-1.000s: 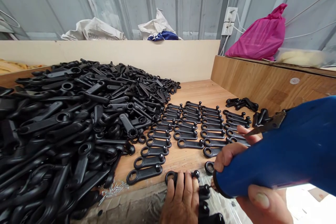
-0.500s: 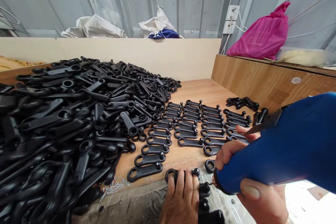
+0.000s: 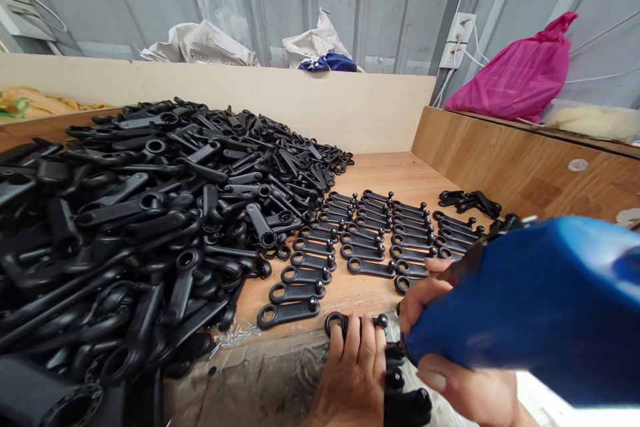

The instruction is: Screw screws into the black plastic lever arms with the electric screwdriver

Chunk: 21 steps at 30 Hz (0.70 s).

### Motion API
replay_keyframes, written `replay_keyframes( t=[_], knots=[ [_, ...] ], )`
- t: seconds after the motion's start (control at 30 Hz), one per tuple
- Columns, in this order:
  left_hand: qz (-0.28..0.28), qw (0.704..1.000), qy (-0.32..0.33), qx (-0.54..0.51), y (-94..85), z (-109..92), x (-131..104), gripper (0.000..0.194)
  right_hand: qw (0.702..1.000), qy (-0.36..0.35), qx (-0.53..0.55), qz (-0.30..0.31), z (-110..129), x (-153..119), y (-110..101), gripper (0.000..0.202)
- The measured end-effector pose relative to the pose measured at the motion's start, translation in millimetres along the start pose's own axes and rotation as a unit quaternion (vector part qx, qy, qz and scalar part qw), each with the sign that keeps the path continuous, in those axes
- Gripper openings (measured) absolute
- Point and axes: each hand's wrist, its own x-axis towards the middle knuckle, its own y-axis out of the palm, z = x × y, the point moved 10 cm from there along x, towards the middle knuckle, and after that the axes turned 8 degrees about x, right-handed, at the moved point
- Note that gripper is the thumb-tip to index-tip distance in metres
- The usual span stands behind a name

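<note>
Left grip [image 3: 353,367] lies over black cranks [image 3: 409,405], probably steadying them, pinch unclear; just beside it, right grip [image 3: 467,387] clasps a blue tool [image 3: 480,320], likely for aim.

Pink bag [image 3: 515,77] atop wooden partition [image 3: 500,152]; outlets [image 3: 461,28] beside; white sacks [image 3: 205,45] above cream board [image 3: 280,87].
</note>
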Motion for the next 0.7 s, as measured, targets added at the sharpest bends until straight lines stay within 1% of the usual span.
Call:
replay_keyframes(
  t=[0.1,0.17,0.23,0.33,0.4,0.5,0.6,0.7],
  knots=[
    [-0.022,1.0,0.006,0.007,-1.2,-2,0,0.033,0.997,0.026,0.041,0.054,-11,0,13,0.023],
    [-0.039,0.999,0.007,0.012,-1.1,-2,0,0.031,0.996,0.032,0.076,0.044,-15,5,11,0.029],
    [-0.062,0.998,0.001,0.019,-1.7,-2,0,0.03,0.993,0.008,0.12,-0.006,-12,15,0,0.033],
    [-0.087,0.996,-0.007,0.032,-3.2,-1,-1,0.027,0.974,-0.048,0.194,-0.103,-1,24,-19,0.034],
    [-0.094,0.995,-0.011,0.03,-4.3,-1,-1,0.026,0.969,-0.055,0.204,-0.125,0,26,-22,0.039],
    [-0.104,0.994,-0.019,0.018,-7.4,1,0,0.024,0.974,-0.04,0.19,-0.114,-9,23,-19,0.046],
    [-0.104,0.994,-0.021,0.013,-7.7,1,0,0.022,0.979,-0.033,0.179,-0.095,-18,19,-16,0.045],
    [-0.108,0.994,-0.019,0.014,-8.4,2,1,0.022,0.982,-0.02,0.167,-0.089,-26,18,-16,0.043]
  ],
)
